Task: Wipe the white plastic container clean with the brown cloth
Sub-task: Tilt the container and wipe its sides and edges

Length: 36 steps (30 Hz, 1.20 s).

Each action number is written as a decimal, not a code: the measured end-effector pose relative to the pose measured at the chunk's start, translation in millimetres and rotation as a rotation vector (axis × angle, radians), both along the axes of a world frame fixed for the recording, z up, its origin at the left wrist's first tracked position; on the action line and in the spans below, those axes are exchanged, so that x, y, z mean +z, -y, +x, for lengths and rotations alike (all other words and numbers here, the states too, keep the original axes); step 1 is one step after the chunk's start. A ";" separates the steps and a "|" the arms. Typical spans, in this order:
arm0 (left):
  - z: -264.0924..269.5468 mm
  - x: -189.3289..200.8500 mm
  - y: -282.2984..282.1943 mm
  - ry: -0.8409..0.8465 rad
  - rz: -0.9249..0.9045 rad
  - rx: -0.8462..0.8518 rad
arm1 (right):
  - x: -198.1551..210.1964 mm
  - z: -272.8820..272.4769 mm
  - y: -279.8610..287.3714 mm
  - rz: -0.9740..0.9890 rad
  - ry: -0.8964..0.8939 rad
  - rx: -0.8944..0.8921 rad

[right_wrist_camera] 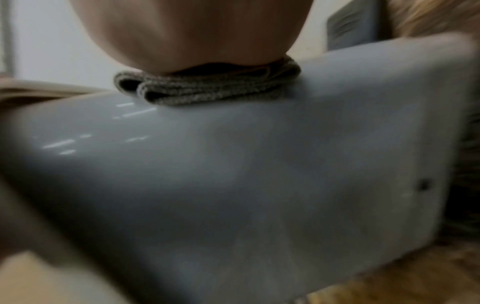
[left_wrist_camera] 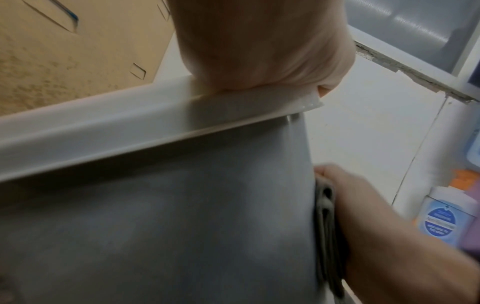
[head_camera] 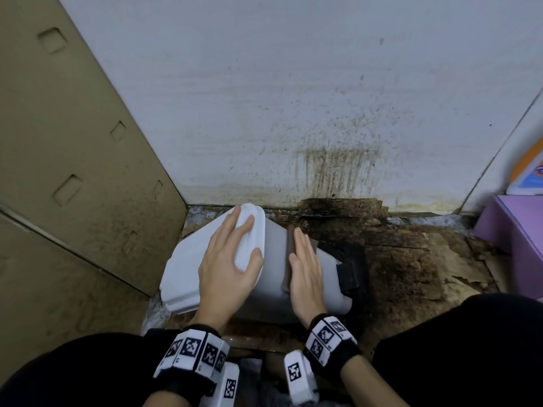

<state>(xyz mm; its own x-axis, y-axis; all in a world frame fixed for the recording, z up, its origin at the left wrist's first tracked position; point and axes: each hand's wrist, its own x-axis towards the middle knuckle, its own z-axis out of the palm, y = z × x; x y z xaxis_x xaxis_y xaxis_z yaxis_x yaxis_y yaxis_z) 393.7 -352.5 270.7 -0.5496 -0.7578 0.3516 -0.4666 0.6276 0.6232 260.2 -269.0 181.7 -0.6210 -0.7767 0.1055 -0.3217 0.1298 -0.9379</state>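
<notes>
The white plastic container (head_camera: 274,259) lies on its side on the floor, its lid (head_camera: 188,265) facing left. My left hand (head_camera: 226,265) rests on the lid with fingers spread and fairly straight, steadying it; the left wrist view shows the palm (left_wrist_camera: 259,51) against the rim. My right hand (head_camera: 305,271) lies flat on the container's upper side and presses the folded brown cloth (head_camera: 289,239) onto it. The cloth (right_wrist_camera: 207,90) shows as a thick folded wad under the palm (right_wrist_camera: 192,35), and also in the left wrist view (left_wrist_camera: 328,226).
A beige metal cabinet (head_camera: 73,171) stands close on the left. A stained white wall (head_camera: 293,113) is right behind. The floor (head_camera: 411,259) is dark and dirty. A black object (head_camera: 352,268) sits by the container's right end, a purple box (head_camera: 523,230) farther right.
</notes>
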 end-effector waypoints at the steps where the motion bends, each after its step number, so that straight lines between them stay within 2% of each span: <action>1: -0.5 0.3 -1.1 0.003 -0.009 -0.004 | 9.2 7.5 4.9 -0.027 -0.007 0.016; 5: -0.4 3.4 -4.2 -0.051 0.021 -0.027 | 23.1 20.4 13.0 -0.094 -0.019 0.052; 9: 1.9 0.5 -4.6 -0.062 -0.003 -0.044 | 16.0 10.1 5.0 -0.093 -0.125 0.092; 13: -0.2 -1.9 -6.1 -0.069 -0.018 -0.068 | -1.2 -8.0 -5.1 -0.096 -0.146 0.090; 24: -10.2 -1.1 -5.8 -0.044 0.039 -0.117 | -61.1 -49.6 -35.3 0.093 0.084 -0.087; 31: -18.4 1.2 -11.7 0.035 -0.029 -0.059 | -57.3 -49.3 -31.9 0.129 0.174 -0.144; 36: -23.8 3.4 -14.1 0.082 -0.054 -0.014 | -37.1 -31.9 -19.6 0.114 0.208 -0.194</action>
<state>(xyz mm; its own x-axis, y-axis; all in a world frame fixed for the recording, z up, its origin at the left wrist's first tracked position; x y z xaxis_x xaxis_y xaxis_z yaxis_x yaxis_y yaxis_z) 369.9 -338.4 274.0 -0.5885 -0.7311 0.3452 -0.5057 0.6659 0.5485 228.4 -249.3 144.6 -0.7583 -0.6406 -0.1208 -0.0828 0.2785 -0.9569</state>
